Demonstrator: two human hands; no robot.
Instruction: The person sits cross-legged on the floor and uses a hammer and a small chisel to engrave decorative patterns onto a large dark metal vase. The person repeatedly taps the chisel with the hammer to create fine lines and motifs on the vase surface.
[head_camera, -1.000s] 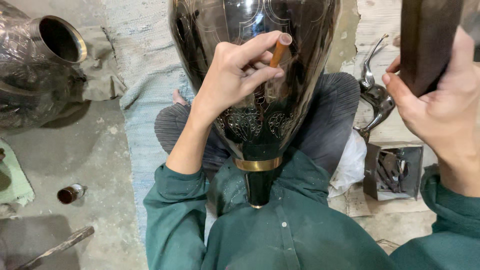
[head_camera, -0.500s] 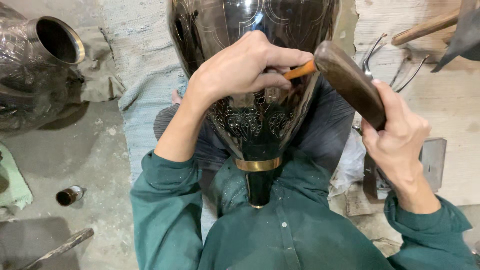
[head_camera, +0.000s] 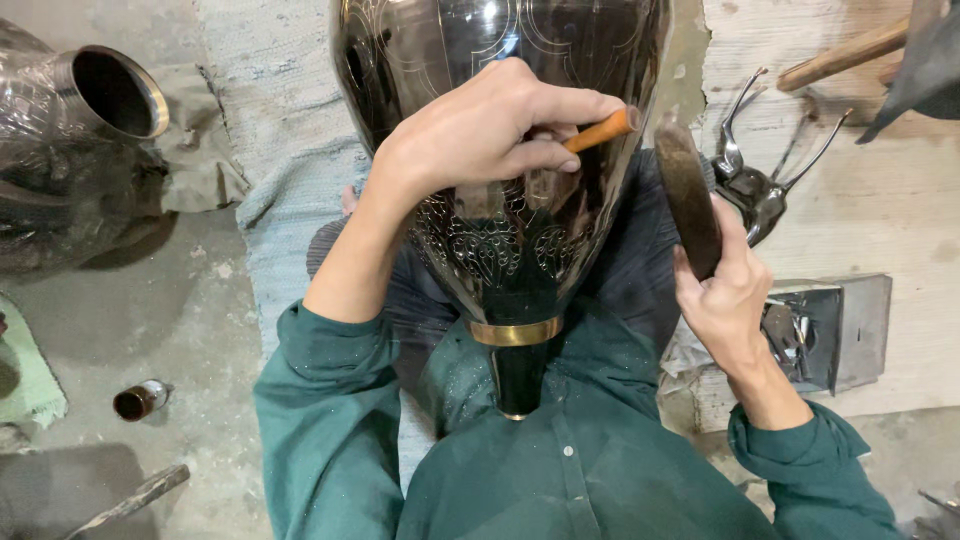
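A large dark polished metal vase (head_camera: 470, 60) with engraved patterns lies in my lap, its brass-ringed neck (head_camera: 515, 332) pointing at me. My left hand (head_camera: 480, 130) rests on the vase and pinches a small orange-handled chisel (head_camera: 600, 130) against the surface. My right hand (head_camera: 725, 290) grips a dark wooden mallet (head_camera: 688, 195), held upright with its head just right of the chisel's end.
Another engraved metal vessel (head_camera: 90, 130) lies at the left on the floor. A small cylinder (head_camera: 140, 400) sits lower left. Metal tongs (head_camera: 755, 180) and a metal box of tools (head_camera: 830, 330) are at the right on a wooden board.
The mallet swung down from high at the right to strike at the chisel's end, then drew back slightly to stand upright beside it. My left hand kept the chisel on the vase.
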